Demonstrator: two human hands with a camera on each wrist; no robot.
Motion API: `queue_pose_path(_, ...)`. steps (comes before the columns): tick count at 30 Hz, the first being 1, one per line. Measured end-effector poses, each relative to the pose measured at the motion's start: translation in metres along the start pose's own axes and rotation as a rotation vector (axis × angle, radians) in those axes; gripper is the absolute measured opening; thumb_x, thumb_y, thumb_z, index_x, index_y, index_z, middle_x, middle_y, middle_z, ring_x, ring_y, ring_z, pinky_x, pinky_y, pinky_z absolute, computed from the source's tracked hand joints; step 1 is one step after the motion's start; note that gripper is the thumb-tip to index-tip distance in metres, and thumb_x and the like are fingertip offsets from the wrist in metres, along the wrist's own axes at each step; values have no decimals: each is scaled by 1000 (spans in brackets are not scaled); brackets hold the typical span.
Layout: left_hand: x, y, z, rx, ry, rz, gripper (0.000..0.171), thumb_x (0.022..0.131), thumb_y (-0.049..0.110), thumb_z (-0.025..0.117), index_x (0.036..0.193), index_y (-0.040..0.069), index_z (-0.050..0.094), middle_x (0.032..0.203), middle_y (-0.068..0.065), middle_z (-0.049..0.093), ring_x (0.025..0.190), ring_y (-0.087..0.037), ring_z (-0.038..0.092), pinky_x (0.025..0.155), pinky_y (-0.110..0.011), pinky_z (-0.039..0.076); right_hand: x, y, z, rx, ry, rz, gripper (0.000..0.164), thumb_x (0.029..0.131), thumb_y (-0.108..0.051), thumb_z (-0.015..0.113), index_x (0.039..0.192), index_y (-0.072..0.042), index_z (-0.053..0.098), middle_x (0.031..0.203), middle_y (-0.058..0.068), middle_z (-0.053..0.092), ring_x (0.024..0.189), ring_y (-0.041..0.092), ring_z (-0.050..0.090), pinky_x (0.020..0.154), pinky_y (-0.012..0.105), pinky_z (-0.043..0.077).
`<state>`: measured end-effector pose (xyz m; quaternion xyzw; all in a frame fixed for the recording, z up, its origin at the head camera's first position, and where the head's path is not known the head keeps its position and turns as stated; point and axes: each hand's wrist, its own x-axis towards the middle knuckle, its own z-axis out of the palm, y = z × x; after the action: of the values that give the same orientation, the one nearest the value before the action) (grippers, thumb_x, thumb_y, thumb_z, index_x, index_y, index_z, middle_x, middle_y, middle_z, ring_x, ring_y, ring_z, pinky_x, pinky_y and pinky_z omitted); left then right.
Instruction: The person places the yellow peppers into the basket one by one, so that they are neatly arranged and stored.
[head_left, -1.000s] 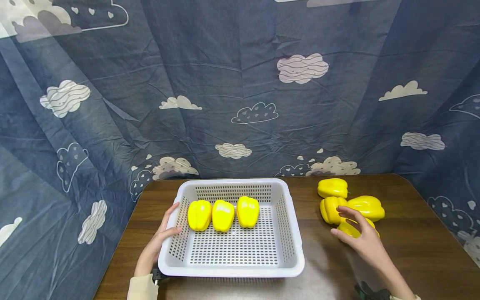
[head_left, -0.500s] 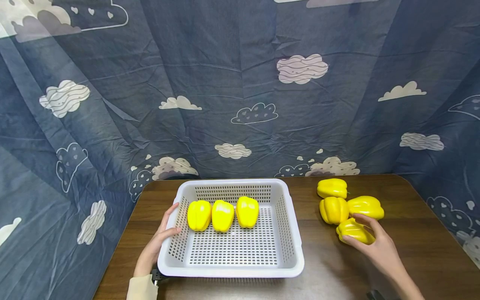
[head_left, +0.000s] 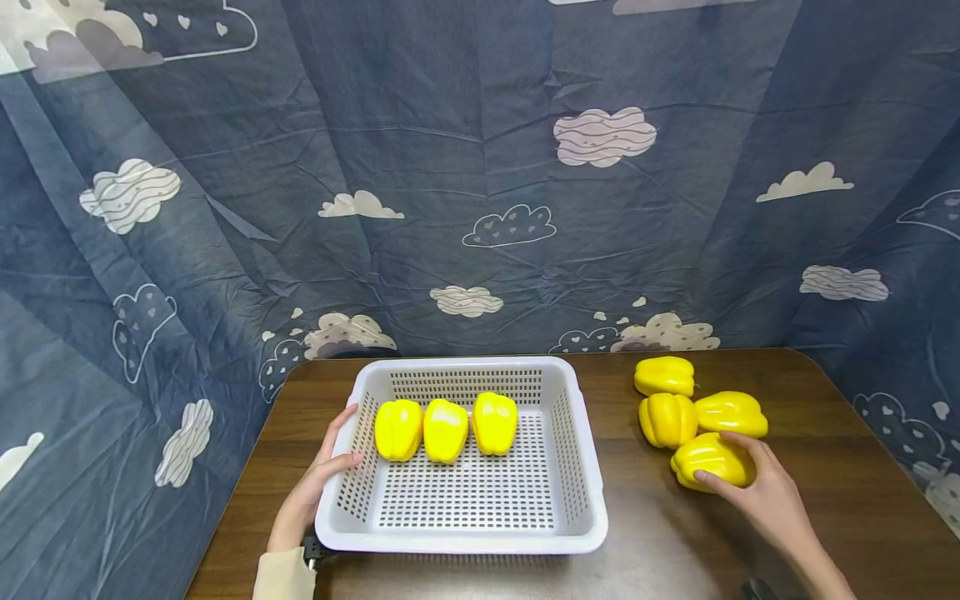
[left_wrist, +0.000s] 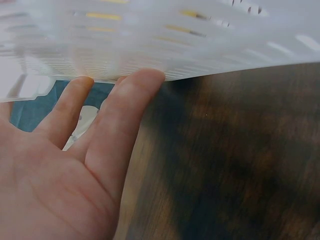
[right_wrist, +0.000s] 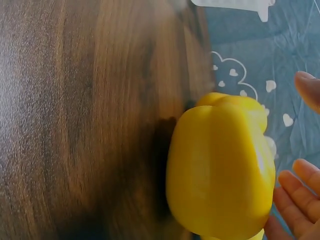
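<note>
A white perforated plastic basket [head_left: 461, 543] stands on the table with three yellow bell peppers in a row inside: the left pepper [head_left: 398, 430], the middle pepper [head_left: 446, 431] and the right pepper [head_left: 495, 424]. My left hand [head_left: 309, 490] holds the basket by its left side; in the left wrist view, fingers [left_wrist: 117, 122] rest against the outer wall. Over on the right, my right hand [head_left: 768, 492] grips the nearest yellow bell pepper [head_left: 708, 461], thumb in front and fingers at the far side. This pepper [right_wrist: 220, 170] appears large in the right wrist view.
Three more yellow bell peppers lie just beyond the right hand: a back one [head_left: 664, 376], a left one [head_left: 667, 421] and a right one [head_left: 732, 414]. The brown wooden table [head_left: 630, 533] ends at a dark blue cloud-patterned curtain [head_left: 480, 167].
My right hand has come down onto the nearest pepper and closed around it; the pepper has tilted slightly. The left hand and the basket have stayed in place.
</note>
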<state>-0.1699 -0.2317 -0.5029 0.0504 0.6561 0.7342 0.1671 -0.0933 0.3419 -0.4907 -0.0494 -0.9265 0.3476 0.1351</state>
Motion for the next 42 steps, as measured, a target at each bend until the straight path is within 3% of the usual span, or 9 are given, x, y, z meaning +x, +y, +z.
queue_pose_path(14, 1, -1, 1, 10, 33, -13, 75, 89, 9, 47, 150, 34, 12, 156, -12, 2, 126, -48, 27, 85, -52, 42, 2, -4, 4, 68, -14, -53, 68, 76, -20, 80, 132, 1, 45, 130, 27, 43, 115, 46, 40, 90, 55, 27)
queue_pose_path(20, 1, -2, 0, 21, 18, 0, 74, 90, 9, 47, 150, 32, 11, 155, -13, 1, 126, -49, 27, 85, -52, 42, 2, 3, 5, 46, 26, -78, 69, 75, -17, 81, 131, 2, 46, 128, 25, 44, 113, 43, 41, 97, 31, 23)
queue_pose_path(23, 1, -2, 0, 21, 11, 3, 75, 90, 9, 47, 151, 31, 10, 156, -14, 1, 126, -50, 27, 85, -53, 42, 2, 7, 3, 40, 36, -75, 69, 74, -16, 81, 130, 3, 46, 126, 26, 44, 113, 45, 41, 99, 38, 26)
queue_pose_path(27, 1, -1, 0, 15, 8, 3, 75, 90, 8, 47, 151, 30, 9, 156, -14, 1, 127, -50, 26, 85, -53, 42, 1, 10, 2, 13, 9, -44, 72, 75, -20, 81, 130, 7, 43, 125, 30, 41, 112, 50, 39, 86, 61, 30)
queue_pose_path(42, 0, -2, -1, 14, 21, 2, 74, 90, 9, 47, 150, 32, 11, 155, -13, 3, 124, -47, 30, 84, -51, 43, 2, 10, 17, 6, -60, -87, 88, 66, -15, 86, 132, 11, 34, 125, 33, 33, 107, 49, 39, 81, 59, 33)
